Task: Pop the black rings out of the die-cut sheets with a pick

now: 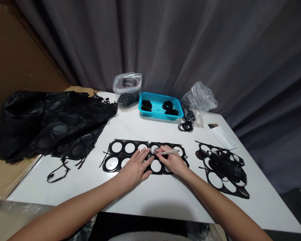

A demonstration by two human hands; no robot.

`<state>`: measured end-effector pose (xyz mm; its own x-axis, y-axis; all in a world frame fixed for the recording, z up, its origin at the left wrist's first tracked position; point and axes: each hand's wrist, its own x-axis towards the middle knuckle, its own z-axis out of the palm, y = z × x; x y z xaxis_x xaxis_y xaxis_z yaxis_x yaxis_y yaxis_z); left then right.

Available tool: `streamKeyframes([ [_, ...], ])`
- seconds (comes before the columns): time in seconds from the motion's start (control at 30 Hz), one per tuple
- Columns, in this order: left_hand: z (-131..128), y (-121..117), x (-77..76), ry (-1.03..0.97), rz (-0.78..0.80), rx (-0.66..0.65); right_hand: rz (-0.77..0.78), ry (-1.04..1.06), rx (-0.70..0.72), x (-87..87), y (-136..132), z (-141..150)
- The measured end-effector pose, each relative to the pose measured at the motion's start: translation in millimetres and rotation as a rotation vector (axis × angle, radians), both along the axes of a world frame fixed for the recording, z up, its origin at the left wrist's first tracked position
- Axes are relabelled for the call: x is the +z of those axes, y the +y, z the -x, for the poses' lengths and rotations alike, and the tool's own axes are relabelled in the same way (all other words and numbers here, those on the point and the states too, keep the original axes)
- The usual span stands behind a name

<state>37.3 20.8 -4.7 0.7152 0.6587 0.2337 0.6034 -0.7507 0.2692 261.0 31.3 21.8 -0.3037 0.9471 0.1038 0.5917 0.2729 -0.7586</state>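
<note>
Across the middle of a glossy white table (153, 197) lies thin, flat black sheeting (120, 154), pierced by two rows of round holes. The left hand (135, 167) rests palm down with loosely spread fingers on it; just to the right, the right hand (173, 163) pinches a slim white tool (169, 152), its tip at a far-row hole. Farther back sits a perforated turquoise plastic basket (160, 117) with black rings (168, 105). Toward the far right, a smooth pale paper (223, 136) is too small to read.
</note>
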Motion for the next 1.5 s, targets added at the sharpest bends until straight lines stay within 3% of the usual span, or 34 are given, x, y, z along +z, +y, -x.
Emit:
streamKeyframes([
  [0.13,0.4,-0.8,-1.0,0.001,-0.004,0.006,-0.242,-0.213,0.211,-3.5,-7.1,1.1],
  [0.2,0.7,-0.9,-0.4,0.015,-0.008,0.002,-0.328,-0.342,0.244,-3.2,0.9,-2.9],
  [0.27,1.1,-0.3,0.5,0.025,-0.009,-0.009,-0.358,-0.428,0.102,-0.8,20.4,-13.5],
  [0.33,1.7,1.1,1.5,0.019,-0.009,-0.019,-0.360,-0.455,-0.167,3.8,46.0,-29.9],
  [0.4,2.7,2.4,3.5,0.005,-0.007,-0.019,-0.338,-0.392,-0.376,10.0,66.9,-46.3],
  [0.47,4.3,1.7,7.3,-0.004,0.000,-0.018,-0.272,-0.258,-0.453,16.4,73.6,-55.5],
  [0.53,6.4,-3.2,12.8,-0.009,0.015,-0.036,-0.150,-0.119,-0.428,21.7,63.1,-53.7],
  [0.67,11.0,-25.7,19.9,-0.019,0.022,-0.091,0.113,0.072,-0.237,25.6,9.9,-26.5],
  [0.83,13.4,-49.4,11.9,0.032,-0.001,-0.079,0.227,0.115,-0.093,18.9,-46.8,5.7],
  [0.97,12.6,-51.9,6.4,0.038,-0.001,-0.066,0.174,0.081,-0.102,10.9,-61.5,14.6],
  [1.23,12.1,-53.3,6.6,-0.015,0.022,-0.048,0.037,0.026,-0.078,7.0,-64.9,17.0],
  [1.33,13.2,-53.2,6.4,-0.036,0.033,-0.047,-0.115,-0.054,-0.034,3.6,-73.0,20.1],
  [1.5,15.0,-51.8,5.0,-0.036,0.049,-0.052,-0.470,-0.324,0.182,-0.9,-74.1,18.9],
])
